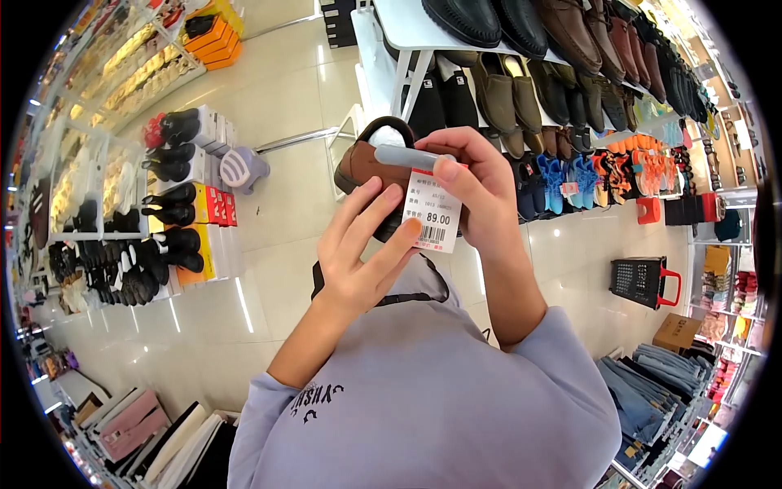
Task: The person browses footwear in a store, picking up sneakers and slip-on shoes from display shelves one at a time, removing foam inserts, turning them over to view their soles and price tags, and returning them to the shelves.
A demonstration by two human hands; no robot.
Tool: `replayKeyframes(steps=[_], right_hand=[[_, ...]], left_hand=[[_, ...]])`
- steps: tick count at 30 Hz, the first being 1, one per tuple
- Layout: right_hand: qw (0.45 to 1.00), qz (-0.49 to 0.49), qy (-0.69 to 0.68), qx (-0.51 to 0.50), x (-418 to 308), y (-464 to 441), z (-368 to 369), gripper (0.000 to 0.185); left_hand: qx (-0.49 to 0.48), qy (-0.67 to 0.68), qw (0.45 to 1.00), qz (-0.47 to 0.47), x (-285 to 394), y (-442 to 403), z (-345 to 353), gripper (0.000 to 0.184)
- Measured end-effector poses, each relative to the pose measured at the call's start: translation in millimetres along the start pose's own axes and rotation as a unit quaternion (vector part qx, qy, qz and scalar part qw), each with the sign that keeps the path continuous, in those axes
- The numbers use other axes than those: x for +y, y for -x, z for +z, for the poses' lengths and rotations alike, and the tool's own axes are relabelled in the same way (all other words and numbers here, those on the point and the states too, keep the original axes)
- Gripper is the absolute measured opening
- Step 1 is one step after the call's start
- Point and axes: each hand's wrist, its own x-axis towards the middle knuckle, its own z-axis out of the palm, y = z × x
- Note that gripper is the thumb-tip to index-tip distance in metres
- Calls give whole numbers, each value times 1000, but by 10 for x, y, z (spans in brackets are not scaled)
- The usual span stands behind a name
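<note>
A brown leather shoe [351, 165] is between my hands, with white stuffing in its opening. Across it lies a smooth grey strip [402, 157] that looks like a shoehorn. My right hand [482, 189] is closed, its thumb and fingers pinching the strip's right end beside the top of a white price tag [429, 213]. The tag reads 89.00 above a barcode. My left hand [364, 254] has one fingertip pressed on the tag's lower left edge, while its other fingers reach to the shoe. Both hands partly hide the shoe's lower side.
Rows of shoes fill the display rack [381, 75] ahead and to the right. Stacked shoe boxes [213, 204] and a grey-white stool [243, 169] stand left. A black basket [638, 279] with a red handle sits on the floor at right, near folded jeans [639, 399].
</note>
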Motion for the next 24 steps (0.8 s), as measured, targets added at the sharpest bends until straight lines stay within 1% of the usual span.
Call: replayKeyframes(steps=[2,4,5,7,8,10,11,14,15,16,18,19,20,21,22,23,24], right_hand=[[1000,-7,-23,4,47,-67,-6,29],[999,-19,-26,22,78,-99,15,30],[999,-29,-30,33,83,-111,28,31],[997,-46,-27,59,90,-143,93,32],[995,-60,-29,73,89,-156,130,32],[993,-64,-22,93,65,-162,182,34],[993,-73,-10,96,67,-177,216,35],[987,-105,-2,121,95,-232,339,36],[984,-121,-7,134,108,-244,387,36],[981,-127,-5,145,112,-254,440,36],[977,-112,-41,175,101,-285,550,36],[973,-115,-36,194,98,-308,643,35],[971,-121,-33,202,115,-318,684,35],[974,-115,-15,196,144,-313,708,35],[976,-108,2,190,180,-308,744,34],[972,-109,22,208,215,-298,790,36],[970,-111,22,214,239,-285,811,36]], left_hand=[[-2,13,1000,-1,-96,-5,6,41],[-34,30,999,18,-199,-25,-3,48],[-37,42,998,21,-262,-23,11,48],[-16,107,994,11,-391,-7,38,66],[-20,121,992,15,-447,-31,32,66],[-35,174,984,-7,-563,-96,-9,81],[-104,157,982,-24,-615,-165,-120,82],[-113,189,975,-19,-883,-240,-193,81],[-134,205,969,-33,-984,-237,-219,79],[-139,214,966,-26,-1049,-256,-258,79],[-197,213,950,-120,-1171,-299,-331,80],[-227,238,931,-156,-1265,-250,-338,86],[-230,245,930,-150,-1319,-207,-338,86],[-210,325,886,-255,-1354,-161,-336,88],[-188,397,824,-357,-1408,-117,-341,91],[-198,470,753,-416,-1492,-76,-343,89],[-203,472,751,-414,-1535,-84,-381,89]])
